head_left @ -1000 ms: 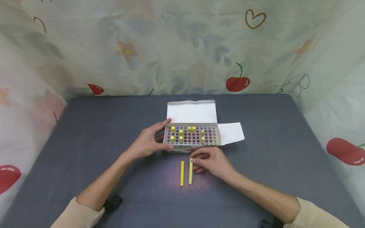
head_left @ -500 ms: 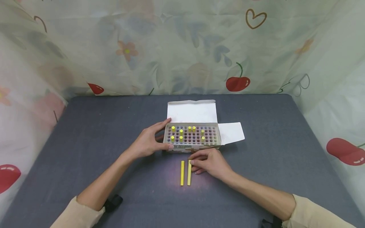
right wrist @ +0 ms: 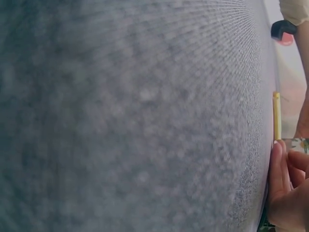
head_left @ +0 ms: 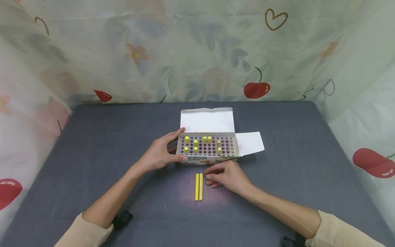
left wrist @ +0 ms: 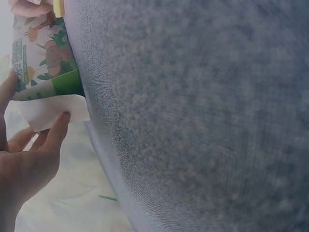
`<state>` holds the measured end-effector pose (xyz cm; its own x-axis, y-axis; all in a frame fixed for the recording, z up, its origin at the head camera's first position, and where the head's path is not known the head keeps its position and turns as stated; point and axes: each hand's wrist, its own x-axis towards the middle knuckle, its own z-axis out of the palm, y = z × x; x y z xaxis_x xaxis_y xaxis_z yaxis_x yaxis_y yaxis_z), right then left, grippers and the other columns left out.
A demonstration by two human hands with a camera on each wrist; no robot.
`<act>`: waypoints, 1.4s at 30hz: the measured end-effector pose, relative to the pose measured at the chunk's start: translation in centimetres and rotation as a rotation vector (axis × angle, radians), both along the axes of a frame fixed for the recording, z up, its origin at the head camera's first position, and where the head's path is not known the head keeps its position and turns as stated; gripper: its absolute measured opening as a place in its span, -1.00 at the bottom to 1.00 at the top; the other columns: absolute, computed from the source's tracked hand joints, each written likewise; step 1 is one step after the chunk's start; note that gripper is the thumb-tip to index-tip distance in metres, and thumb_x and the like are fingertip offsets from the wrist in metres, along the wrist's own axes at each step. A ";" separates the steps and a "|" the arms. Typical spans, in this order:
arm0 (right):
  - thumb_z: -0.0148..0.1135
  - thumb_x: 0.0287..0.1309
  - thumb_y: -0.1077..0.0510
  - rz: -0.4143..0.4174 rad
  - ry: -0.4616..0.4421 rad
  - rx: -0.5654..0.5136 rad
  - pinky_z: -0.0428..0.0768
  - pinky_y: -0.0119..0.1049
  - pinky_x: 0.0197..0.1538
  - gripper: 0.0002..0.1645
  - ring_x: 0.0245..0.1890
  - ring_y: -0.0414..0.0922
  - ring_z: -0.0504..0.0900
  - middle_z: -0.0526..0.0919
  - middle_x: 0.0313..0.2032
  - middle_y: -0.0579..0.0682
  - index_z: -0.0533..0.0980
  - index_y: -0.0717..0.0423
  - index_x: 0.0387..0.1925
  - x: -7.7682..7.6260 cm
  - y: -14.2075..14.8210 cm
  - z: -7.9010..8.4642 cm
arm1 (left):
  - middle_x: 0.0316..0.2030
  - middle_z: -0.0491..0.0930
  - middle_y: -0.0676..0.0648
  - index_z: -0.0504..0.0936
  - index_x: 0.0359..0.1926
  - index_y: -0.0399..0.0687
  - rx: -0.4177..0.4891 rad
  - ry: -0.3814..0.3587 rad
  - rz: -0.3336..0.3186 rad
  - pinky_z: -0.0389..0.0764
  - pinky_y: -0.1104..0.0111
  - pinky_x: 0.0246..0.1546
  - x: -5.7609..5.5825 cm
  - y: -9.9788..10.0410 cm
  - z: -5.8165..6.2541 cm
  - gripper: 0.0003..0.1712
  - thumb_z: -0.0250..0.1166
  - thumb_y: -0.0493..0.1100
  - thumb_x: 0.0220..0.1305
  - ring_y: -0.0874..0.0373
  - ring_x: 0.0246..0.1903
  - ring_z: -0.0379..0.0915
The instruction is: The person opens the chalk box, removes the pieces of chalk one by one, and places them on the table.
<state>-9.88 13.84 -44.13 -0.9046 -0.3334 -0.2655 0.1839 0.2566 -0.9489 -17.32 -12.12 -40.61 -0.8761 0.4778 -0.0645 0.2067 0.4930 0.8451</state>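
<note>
An open cardboard chalk box (head_left: 213, 160) with a perforated insert stands on the table; several yellow chalk sticks poke up from its holes. My left hand (head_left: 162, 152) grips the box's left end, thumb at the front corner and a finger at the back corner. In the left wrist view its fingertips touch the white end flap (left wrist: 50, 110). Before the box lie two chalk sticks side by side, a deeper yellow one (head_left: 196, 187) and a paler one (head_left: 201, 187). Just right of the paler stick is my right hand (head_left: 229, 176), fingers loosely bent and holding nothing.
The box's white lid (head_left: 207, 120) stands raised at the back, and another white flap (head_left: 250, 143) spreads to the right. A dark cloth covers the table (head_left: 293, 154). A patterned curtain (head_left: 197, 51) hangs behind and at both sides.
The paler chalk stick has moved left beside the deeper yellow one, and my right hand has let go of it. The left hand stays on the box.
</note>
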 end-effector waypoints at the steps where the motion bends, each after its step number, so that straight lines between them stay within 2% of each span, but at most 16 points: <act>1: 0.37 0.17 0.33 0.004 0.003 0.001 0.79 -0.22 -0.33 -0.81 -0.39 -0.03 0.77 0.76 -0.30 0.15 0.70 0.33 -0.16 0.0 0.0 0.0 | 0.43 0.20 -0.19 0.11 0.56 0.15 0.002 0.001 -0.002 0.57 0.22 0.20 0.0 0.0 0.0 0.14 0.57 -0.18 0.05 -0.11 0.34 0.30; 10: 0.36 0.17 0.35 0.029 0.007 -0.023 0.79 -0.20 -0.29 -0.81 -0.35 -0.02 0.77 0.75 -0.26 0.18 0.69 0.35 -0.16 0.2 0.1 0.5 | 0.44 0.18 -0.22 0.11 0.56 0.12 0.034 0.010 -0.019 0.57 0.17 0.19 0.0 -0.2 -0.1 0.13 0.57 -0.19 0.06 -0.16 0.34 0.28; 15: 0.39 0.18 0.28 0.048 0.020 -0.053 0.79 -0.13 -0.28 -0.78 -0.35 0.03 0.77 0.75 -0.25 0.19 0.68 0.32 -0.14 0.6 -0.1 1.6 | 0.44 0.18 -0.22 0.11 0.56 0.12 0.029 0.010 -0.022 0.58 0.17 0.19 0.0 -0.2 -0.1 0.13 0.56 -0.18 0.07 -0.17 0.35 0.28; 17: 0.40 0.18 0.25 0.061 0.056 -0.043 0.79 -0.12 -0.28 -0.79 -0.35 0.05 0.77 0.76 -0.25 0.16 0.70 0.26 -0.15 0.7 -0.2 2.1 | 0.44 0.18 -0.22 0.11 0.56 0.11 0.024 0.009 -0.021 0.58 0.17 0.18 0.0 -0.2 0.0 0.13 0.56 -0.18 0.07 -0.18 0.34 0.28; 22: 0.41 0.19 0.22 0.110 0.229 -0.010 0.77 -0.21 -0.26 -0.82 -0.34 0.05 0.76 0.77 -0.24 0.01 0.71 0.13 -0.15 0.8 0.3 3.3 | 0.43 0.20 -0.18 0.11 0.56 0.14 0.020 -0.002 -0.019 0.58 0.23 0.18 -0.1 -0.2 0.0 0.14 0.57 -0.19 0.06 -0.13 0.35 0.29; 28: 0.43 0.17 0.21 0.123 0.385 0.012 0.75 -0.27 -0.27 -0.82 -0.34 -0.08 0.73 0.76 -0.24 -0.04 0.72 0.09 -0.17 0.2 1.1 4.6 | 0.45 0.18 -0.16 0.11 0.56 0.14 0.031 -0.014 -0.017 0.59 0.26 0.17 -0.1 -0.2 -0.1 0.13 0.57 -0.21 0.06 -0.10 0.34 0.29; 38: 0.42 0.11 0.36 0.056 0.501 0.051 0.74 -0.31 -0.25 -0.79 -0.34 -0.05 0.74 0.75 -0.29 -0.03 0.71 0.13 -0.18 -1.4 2.4 5.7 | 0.45 0.16 -0.22 0.10 0.56 0.12 0.043 0.003 -0.029 0.59 0.18 0.18 0.0 -0.3 -0.2 0.13 0.56 -0.20 0.07 -0.18 0.32 0.31; 42: 0.41 0.12 0.38 0.037 0.495 0.059 0.75 -0.30 -0.22 -0.76 -0.29 -0.06 0.75 0.75 -0.24 -0.04 0.71 0.13 -0.16 -1.8 3.0 5.9 | 0.46 0.14 -0.19 0.09 0.56 0.15 0.031 0.002 -0.028 0.60 0.22 0.16 -0.1 -0.2 -0.2 0.13 0.56 -0.19 0.07 -0.15 0.34 0.29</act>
